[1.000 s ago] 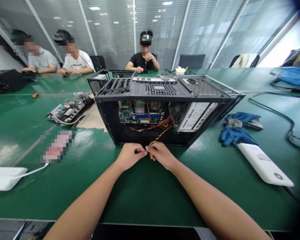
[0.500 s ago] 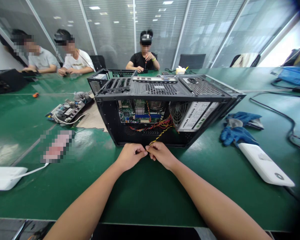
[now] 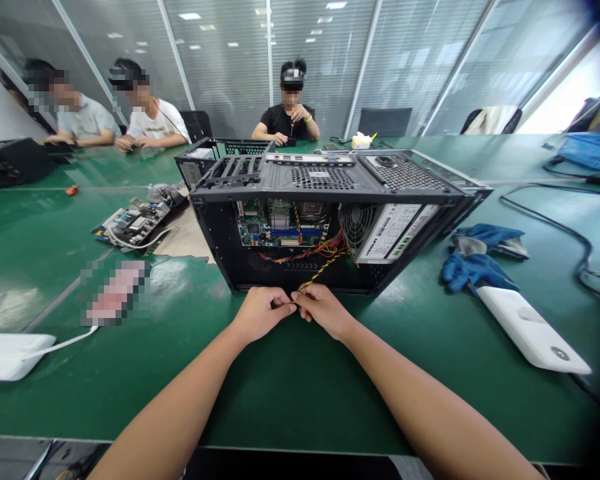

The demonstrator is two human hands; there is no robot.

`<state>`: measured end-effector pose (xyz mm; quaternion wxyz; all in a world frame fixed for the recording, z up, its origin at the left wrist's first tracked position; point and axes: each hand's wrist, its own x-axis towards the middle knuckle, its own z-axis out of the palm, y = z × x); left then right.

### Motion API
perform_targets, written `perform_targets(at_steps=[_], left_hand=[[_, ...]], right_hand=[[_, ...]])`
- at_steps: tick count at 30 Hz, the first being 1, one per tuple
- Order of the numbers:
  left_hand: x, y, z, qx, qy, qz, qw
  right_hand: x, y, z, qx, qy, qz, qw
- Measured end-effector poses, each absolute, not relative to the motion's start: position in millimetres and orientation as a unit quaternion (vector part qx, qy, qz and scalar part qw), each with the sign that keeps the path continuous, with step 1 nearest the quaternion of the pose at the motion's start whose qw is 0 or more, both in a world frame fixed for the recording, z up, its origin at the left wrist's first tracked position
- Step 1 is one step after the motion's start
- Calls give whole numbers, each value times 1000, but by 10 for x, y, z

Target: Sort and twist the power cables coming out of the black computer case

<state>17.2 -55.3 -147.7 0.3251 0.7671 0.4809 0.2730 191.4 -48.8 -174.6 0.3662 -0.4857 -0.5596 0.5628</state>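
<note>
Just in front of an open black computer case [image 3: 215, 247], my left hand [image 3: 263, 312] and my right hand [image 3: 325, 310] meet fingertip to fingertip. Both pinch a yellow-and-black twisted cable [image 3: 327, 267] near its end; my fingers hide the tip. The cable runs back into the case, towards the power supply [image 3: 395, 233] at the right, which has a fan and a white label. Inside, a green motherboard [image 3: 283, 223] is mounted on the far wall. A bundle of red, orange and yellow wires [image 3: 310, 250] hangs below it.
To the left lie a loose circuit board [image 3: 137, 220] on cardboard [image 3: 193, 233], a blurred-out phone [image 3: 117, 293] and a white charger [image 3: 15, 357]. Blue gloves [image 3: 480, 257], a white power bank [image 3: 533, 330] and a black cable [image 3: 585, 247] lie right. Several people sit across the green table [image 3: 300, 400].
</note>
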Motion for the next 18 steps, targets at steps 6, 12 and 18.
perform_targets(at_steps=[6, 12, 18], left_hand=[[180, -563, -1457, 771, 477, 262, 331], [173, -559, -1457, 792, 467, 257, 298], [176, -560, -1469, 789, 469, 254, 304]], right_hand=[[1913, -484, -1762, -484, -561, 563, 366], [1908, -495, -1732, -487, -568, 555, 364], [1906, -493, -1729, -489, -579, 548, 356]])
